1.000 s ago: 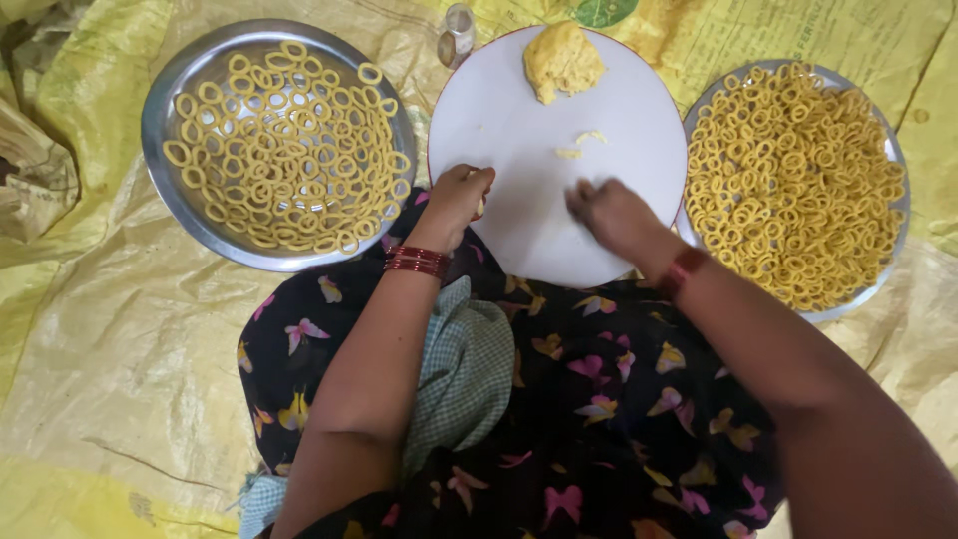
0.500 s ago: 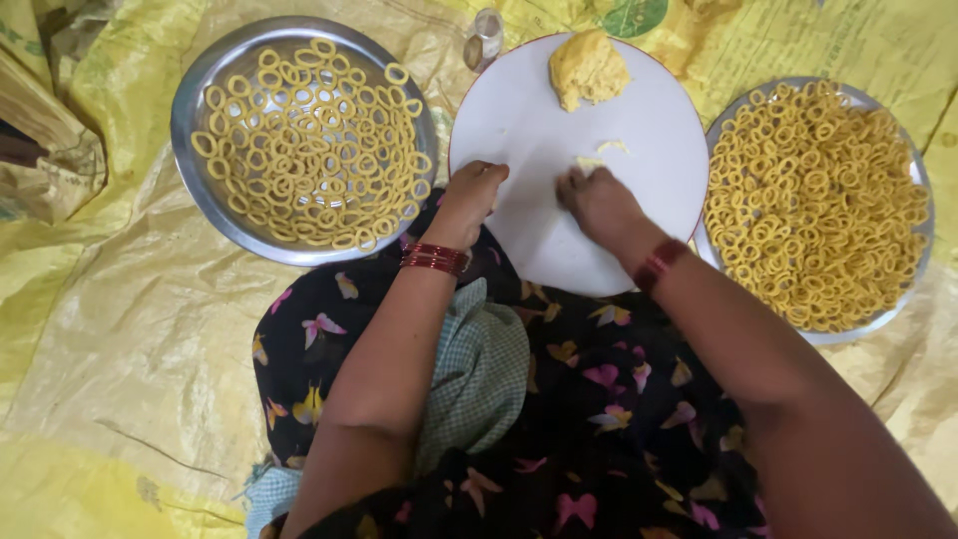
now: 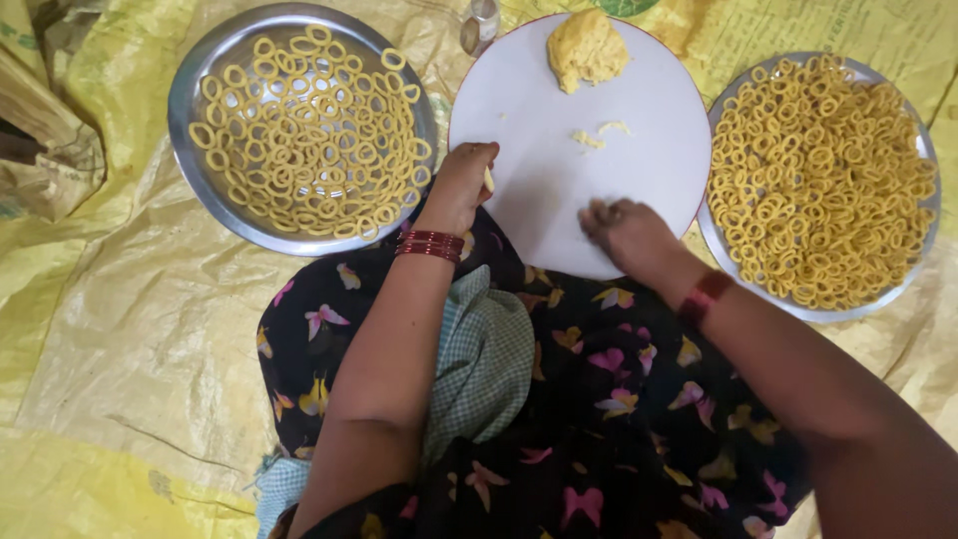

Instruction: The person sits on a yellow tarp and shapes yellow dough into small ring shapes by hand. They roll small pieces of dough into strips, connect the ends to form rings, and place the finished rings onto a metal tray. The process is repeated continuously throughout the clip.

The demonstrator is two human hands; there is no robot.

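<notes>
We are looking down at a white round board (image 3: 599, 130) lying on yellow sheeting (image 3: 130, 329), just ahead of our lap. Our left hand (image 3: 461, 185) is resting at the board's 9 o'clock edge, fingers curled around a small piece of yellow dough (image 3: 489, 180); only the tip of the piece is showing between fingers and palm. Our right hand (image 3: 629, 235) is pressing down near the board's 6 o'clock, fingers bent and blurred; we cannot tell whether it is gripping anything beneath it. A lump of dough (image 3: 586, 48) is sitting at the board's 12 o'clock, with a few crumbs (image 3: 599, 134) lying near the centre. At 9 o'clock from the board, a steel plate (image 3: 200, 160) is holding a single layer of dough rings (image 3: 309, 130). At 3 o'clock, a second plate (image 3: 923, 140) is carrying a heaped pile of rings (image 3: 818, 180). A green checked cloth (image 3: 484, 364) is lying across our dark butterfly-print lap. Red bangles (image 3: 429, 245) are circling the left wrist.
</notes>
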